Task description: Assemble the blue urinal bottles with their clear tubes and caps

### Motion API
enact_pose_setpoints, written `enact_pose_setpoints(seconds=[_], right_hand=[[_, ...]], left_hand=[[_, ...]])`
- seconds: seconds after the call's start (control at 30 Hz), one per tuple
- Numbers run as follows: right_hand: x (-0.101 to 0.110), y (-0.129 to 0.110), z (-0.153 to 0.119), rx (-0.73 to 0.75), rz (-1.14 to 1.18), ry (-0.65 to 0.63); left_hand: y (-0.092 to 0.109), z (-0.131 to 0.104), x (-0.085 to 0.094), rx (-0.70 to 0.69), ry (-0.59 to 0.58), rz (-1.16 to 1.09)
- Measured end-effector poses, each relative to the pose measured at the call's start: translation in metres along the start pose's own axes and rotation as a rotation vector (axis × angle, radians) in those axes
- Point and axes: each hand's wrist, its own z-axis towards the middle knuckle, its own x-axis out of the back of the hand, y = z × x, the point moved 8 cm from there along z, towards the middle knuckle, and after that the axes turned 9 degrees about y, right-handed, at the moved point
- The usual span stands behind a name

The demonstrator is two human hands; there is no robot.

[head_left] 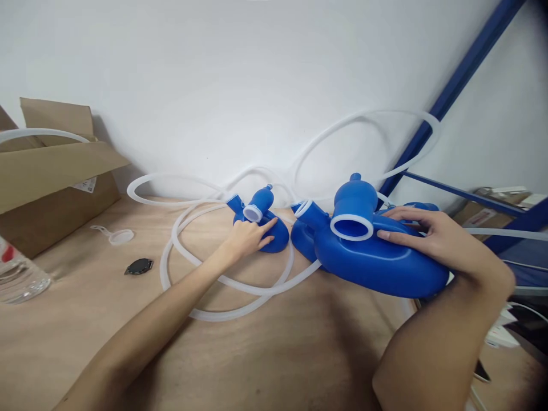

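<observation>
On the box [64, 220], a white label [88, 185] was spotted, its print too small to be read. And here the front jug [368, 260], glossy blue, its mouth [353, 228] ringed in white, was clamped toward its right side by the right hand [449, 234]. Well apart, the left hand [245, 238] was laid on the left jug [279, 237], likewise blue, on the surface [278, 354]; whether it was gripped could not be told.

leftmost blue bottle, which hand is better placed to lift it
Probably the left hand: it reaches right over the leftmost blue bottle, while the right hand holds the nearest blue bottle.
</observation>
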Motion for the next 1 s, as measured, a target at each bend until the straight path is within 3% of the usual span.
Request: enact_pose_setpoints(seconds=[0.13, 0.27, 0.37, 0.43, 0.53, 0.6, 0.7, 0.83, 0.9, 1.0], right_hand=[[-0.002, 0.004, 0.0, -0.017, 0.019, -0.019], [-0.002, 0.009, 0.0, -0.017, 0.027, -0.01], [-0.002, 0.009, -0.001, -0.016, 0.038, -0.017], [-0.002, 0.006, -0.002, -0.007, 0.042, -0.027], [-0.003, 0.001, -0.003, 0.01, 0.032, -0.042], [-0.003, -0.003, -0.002, 0.021, 0.018, -0.037], [-0.004, -0.006, -0.002, 0.025, 0.013, -0.025], [-0.004, -0.007, -0.002, 0.031, 0.027, -0.027], [-0.004, -0.008, -0.003, 0.041, 0.031, -0.034], [-0.005, -0.009, -0.005, 0.059, 0.029, -0.051]], left_hand=[[-0.019, 0.003, -0.013, 0.125, -0.146, -0.046], [-0.066, -0.012, -0.02, 0.184, -0.311, -0.085], [-0.106, -0.031, -0.019, 0.29, -0.531, -0.21], [-0.126, -0.042, -0.008, 0.373, -0.615, -0.275], [-0.136, -0.046, 0.023, 0.382, -0.531, -0.154], [-0.121, -0.045, 0.04, 0.34, -0.456, -0.063], [-0.069, -0.039, 0.041, 0.255, -0.411, -0.06], [0.015, -0.016, 0.004, 0.135, -0.38, -0.2], [0.04, -0.004, -0.021, 0.147, -0.4, -0.239], [0.061, 0.007, -0.05, 0.154, -0.434, -0.278]])
